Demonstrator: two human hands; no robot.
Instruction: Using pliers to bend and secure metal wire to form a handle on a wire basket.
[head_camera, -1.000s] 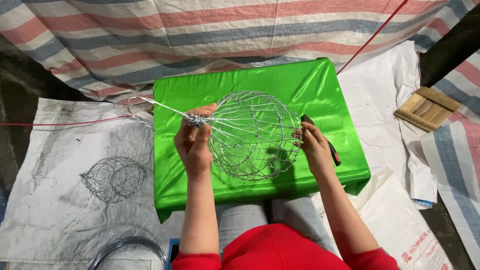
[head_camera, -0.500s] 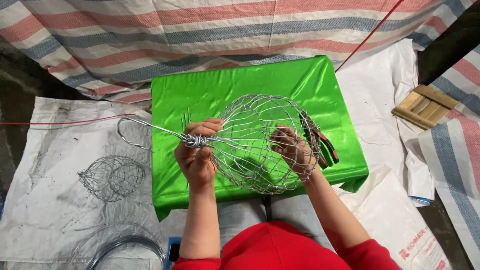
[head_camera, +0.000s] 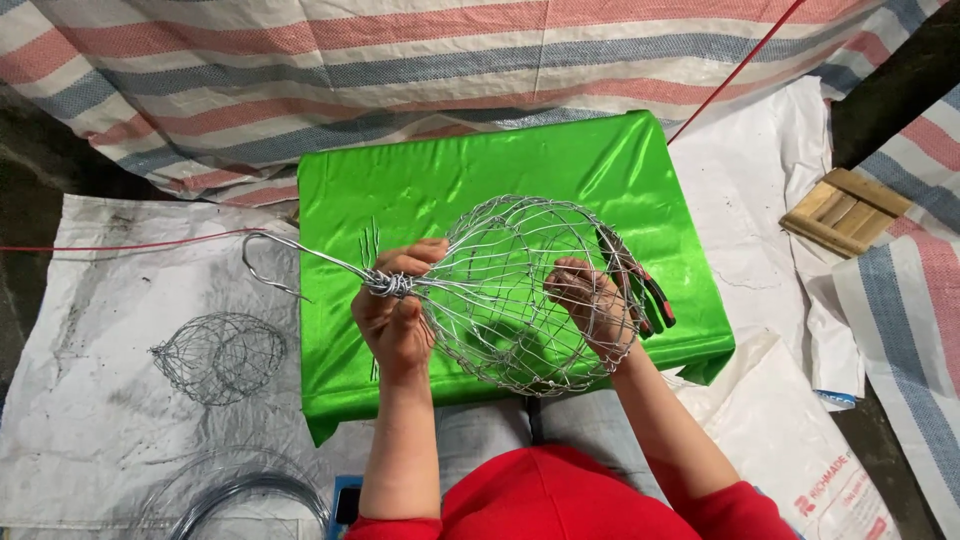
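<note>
A round wire basket (head_camera: 505, 270) with a twisted neck and a hooked handle (head_camera: 262, 262) pointing left is held over a green cloth-covered table (head_camera: 470, 170). My left hand (head_camera: 395, 310) grips the twisted neck where the wires gather. My right hand (head_camera: 592, 310) reaches inside the basket's open right side, fingers pinched on its wires. Pliers (head_camera: 640, 285) with red and black handles lie on the green cloth just right of the basket.
A finished smaller wire basket (head_camera: 218, 355) lies on white sacking (head_camera: 100, 330) at the left. Coiled wire (head_camera: 245, 495) sits at the bottom left. A small wooden slatted stool (head_camera: 845, 210) stands at the right. A striped tarp (head_camera: 400, 70) covers the back.
The basket has been turned so that its hooked handle now sticks out to the left. My right hand has moved from the outer right rim into the basket.
</note>
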